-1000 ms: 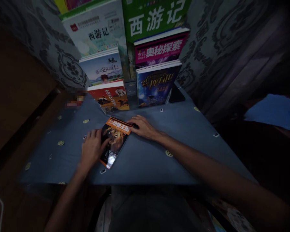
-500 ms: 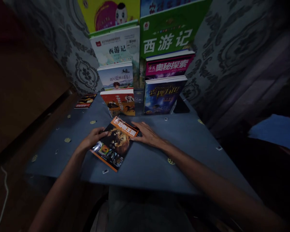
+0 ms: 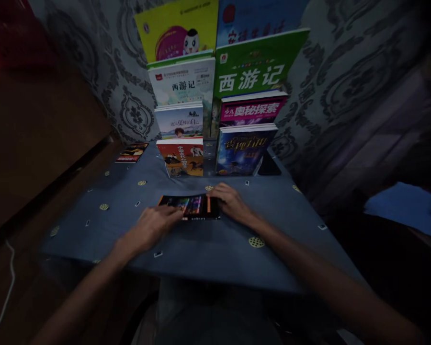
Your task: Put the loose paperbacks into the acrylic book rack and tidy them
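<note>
A thin dark book [image 3: 193,205] with an orange edge and small coloured pictures is between my hands, low over the cloth or resting on it. Its lion cover is out of sight; a black face shows, with the spine toward me. My left hand [image 3: 158,221] closes on its near left side, fingers across the face. At the far right corner my right hand [image 3: 230,200] grips with thumb and fingers. Just beyond stand a red-orange book [image 3: 184,158] and a dark blue book [image 3: 244,151] in the front of a rack.
Behind them rise a green book [image 3: 262,62], a yellow book [image 3: 177,28] and several others. Another book [image 3: 131,153] lies flat at the table's back left. A dark flat object [image 3: 270,165] leans at the right. The blue-grey tablecloth [image 3: 208,254] ends close to my lap.
The book has been turned over and swung crosswise, so the lion cover no longer shows. My left hand has moved right and nearer to me; my view has tilted up slightly.
</note>
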Demonstrator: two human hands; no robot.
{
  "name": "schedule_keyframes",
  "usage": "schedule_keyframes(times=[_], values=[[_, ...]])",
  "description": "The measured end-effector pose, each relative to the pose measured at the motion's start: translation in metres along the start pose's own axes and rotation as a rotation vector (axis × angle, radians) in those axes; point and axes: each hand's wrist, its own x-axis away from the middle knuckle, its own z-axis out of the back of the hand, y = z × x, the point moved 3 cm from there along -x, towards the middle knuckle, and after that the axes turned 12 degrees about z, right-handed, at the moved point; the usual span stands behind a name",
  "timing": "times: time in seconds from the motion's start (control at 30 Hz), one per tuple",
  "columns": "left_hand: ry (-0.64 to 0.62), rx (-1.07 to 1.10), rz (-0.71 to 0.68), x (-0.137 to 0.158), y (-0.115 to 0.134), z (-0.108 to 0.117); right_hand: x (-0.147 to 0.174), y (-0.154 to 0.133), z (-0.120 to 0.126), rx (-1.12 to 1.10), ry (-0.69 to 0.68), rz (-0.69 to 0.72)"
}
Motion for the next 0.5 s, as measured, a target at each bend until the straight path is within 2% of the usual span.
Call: schedule_keyframes(times=[0.07,0.13,0.23,0.3,0.4,0.5], values=[[-0.03,0.013,-0.048,0.009,0.001,-0.028,0.013,-0.002,-0.001,0.015,-0.151,0.025],[-0.025,0.026,-0.069,0.017,0.0,-0.044,0.022,-0.006,0.002,0.028,-0.268,0.014],[0.019,0.039,-0.072,0.025,-0.001,-0.054,0.02,-0.018,0.009,0.035,-0.401,-0.035],[0.083,0.029,-0.084,0.028,0.0,-0.058,0.009,-0.031,0.007,-0.014,-0.426,-0.057],[0.179,-0.022,-0.085,0.034,0.004,-0.067,-0.017,-0.057,-0.017,-0.233,-0.436,-0.032],[0.233,-0.085,-0.056,0.038,0.007,-0.075,-0.043,-0.075,-0.06,-0.442,-0.578,0.036]])
